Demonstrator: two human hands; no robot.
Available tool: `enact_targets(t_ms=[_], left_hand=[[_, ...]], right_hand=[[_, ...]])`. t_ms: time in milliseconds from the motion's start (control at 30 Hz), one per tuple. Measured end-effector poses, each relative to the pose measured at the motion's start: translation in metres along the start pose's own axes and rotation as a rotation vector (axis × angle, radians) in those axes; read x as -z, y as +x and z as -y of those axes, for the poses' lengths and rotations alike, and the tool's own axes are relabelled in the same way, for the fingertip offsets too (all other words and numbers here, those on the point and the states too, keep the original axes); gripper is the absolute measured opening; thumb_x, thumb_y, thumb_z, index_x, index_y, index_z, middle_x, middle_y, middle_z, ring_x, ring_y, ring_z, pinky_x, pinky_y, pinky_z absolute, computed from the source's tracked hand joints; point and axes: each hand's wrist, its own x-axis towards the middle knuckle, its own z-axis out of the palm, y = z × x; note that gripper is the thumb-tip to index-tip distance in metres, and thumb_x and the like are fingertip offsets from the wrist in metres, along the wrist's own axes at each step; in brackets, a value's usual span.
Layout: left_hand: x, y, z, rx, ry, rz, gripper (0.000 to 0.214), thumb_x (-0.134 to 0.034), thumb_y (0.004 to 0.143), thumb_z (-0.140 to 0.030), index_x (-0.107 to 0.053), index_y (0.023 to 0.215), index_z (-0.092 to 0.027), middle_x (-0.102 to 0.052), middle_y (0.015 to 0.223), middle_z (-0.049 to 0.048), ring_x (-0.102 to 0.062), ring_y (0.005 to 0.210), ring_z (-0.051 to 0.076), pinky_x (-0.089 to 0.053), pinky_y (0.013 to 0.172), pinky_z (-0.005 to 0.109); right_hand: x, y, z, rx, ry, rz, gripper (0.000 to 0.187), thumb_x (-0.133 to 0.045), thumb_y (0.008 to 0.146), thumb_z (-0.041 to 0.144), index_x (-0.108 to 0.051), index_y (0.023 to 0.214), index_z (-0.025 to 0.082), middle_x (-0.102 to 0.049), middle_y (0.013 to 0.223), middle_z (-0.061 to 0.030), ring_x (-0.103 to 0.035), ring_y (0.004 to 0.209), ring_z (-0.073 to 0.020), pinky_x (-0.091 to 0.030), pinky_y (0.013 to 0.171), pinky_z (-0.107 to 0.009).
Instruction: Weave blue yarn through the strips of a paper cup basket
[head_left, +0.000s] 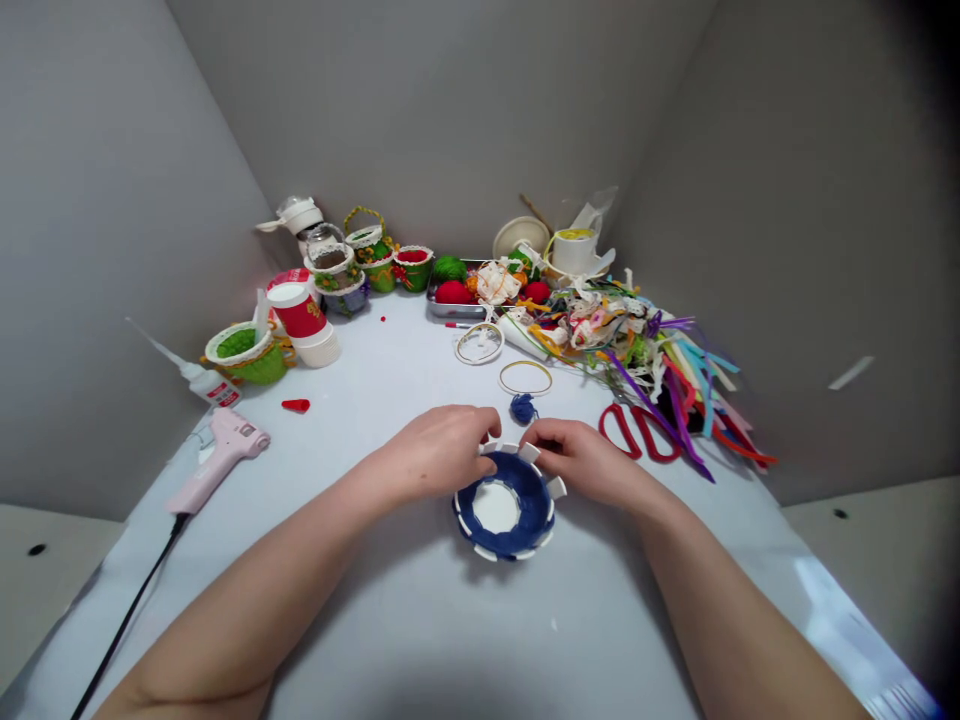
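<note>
Between my hands is a round paper cup (pixel 534 512) cut into white strips, with dark blue yarn woven through them and a white round base showing in the middle. My left hand (pixel 450 450) grips its far left rim, the thumb inside on the blue weave. At the far right rim, my right hand (pixel 577 458) has its fingers closed by the white strip ends; the fingertips are partly hidden. A small blue yarn ball (pixel 523 409) lies just beyond the cup.
Red-handled scissors (pixel 639 436) lie to the right, below a heap of ribbons and trims (pixel 637 340). On the left are a pink glue gun (pixel 217 462), a glue bottle (pixel 214 384) and stacked paper cups (pixel 304 320). Yarn balls fill a metal tray (pixel 457 309) at the back, beside small woven baskets (pixel 412 268).
</note>
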Motion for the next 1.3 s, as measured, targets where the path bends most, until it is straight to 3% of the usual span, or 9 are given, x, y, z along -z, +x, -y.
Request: enact_targets(t_ms=[100,300,467,733,967,1300], left_hand=[[-0.003,0.004,-0.002,-0.053,-0.068,-0.026,0.032,-0.056,0.077,-0.027,-0.058,0.107,-0.021,-0.066,0.105,0.0040,-0.060,0.094,0.019,-0.043,0.077,0.027],[-0.018,0.015,-0.009,-0.072,0.019,-0.071,0.014,-0.053,0.078,-0.021,-0.065,0.085,-0.020,-0.069,0.082,0.0042,-0.061,0.079,0.020,-0.041,0.064,0.026],[-0.021,0.012,-0.003,-0.048,-0.018,-0.120,0.016,-0.053,0.079,-0.024,-0.066,0.088,-0.021,-0.069,0.084,0.0035,-0.061,0.079,0.019,-0.040,0.065,0.026],[-0.020,0.015,0.004,-0.065,-0.155,-0.120,0.016,-0.054,0.080,-0.027,-0.068,0.086,-0.021,-0.069,0.084,0.0009,-0.059,0.077,0.015,-0.040,0.067,0.023],[-0.024,0.017,-0.001,-0.044,-0.082,-0.154,0.021,-0.050,0.083,-0.030,-0.067,0.079,-0.019,-0.068,0.078,0.0025,-0.058,0.074,0.016,-0.038,0.064,0.025],[-0.024,0.013,-0.012,-0.007,0.039,-0.163,0.020,-0.047,0.082,-0.025,-0.064,0.073,-0.019,-0.067,0.075,0.0034,-0.060,0.073,0.019,-0.039,0.061,0.027]], right_hand=[[-0.003,0.000,0.001,0.023,-0.010,-0.008,0.016,-0.047,0.076,0.016,-0.063,0.077,0.016,-0.060,0.071,0.0002,-0.052,0.067,-0.0134,-0.039,0.058,-0.022],[-0.004,0.000,0.003,0.051,-0.069,-0.029,0.017,-0.049,0.081,0.021,-0.065,0.081,0.016,-0.063,0.077,-0.0015,-0.055,0.072,-0.0145,-0.040,0.062,-0.023],[0.008,-0.005,0.005,0.038,-0.090,-0.020,0.018,-0.054,0.083,0.032,-0.064,0.081,0.017,-0.063,0.075,-0.0013,-0.054,0.070,-0.0144,-0.040,0.061,-0.024],[0.027,-0.020,0.019,0.088,-0.083,-0.027,0.019,-0.052,0.085,0.031,-0.066,0.084,0.018,-0.064,0.078,-0.0029,-0.056,0.070,-0.0144,-0.042,0.063,-0.025],[0.023,-0.026,0.029,0.248,-0.239,-0.067,0.014,-0.050,0.087,0.023,-0.063,0.085,0.019,-0.061,0.080,-0.0031,-0.054,0.073,-0.0142,-0.041,0.067,-0.027],[0.003,-0.026,0.039,0.197,-0.323,-0.240,0.017,-0.050,0.091,0.027,-0.059,0.079,0.019,-0.059,0.077,-0.0031,-0.053,0.077,-0.0167,-0.039,0.068,-0.029]])
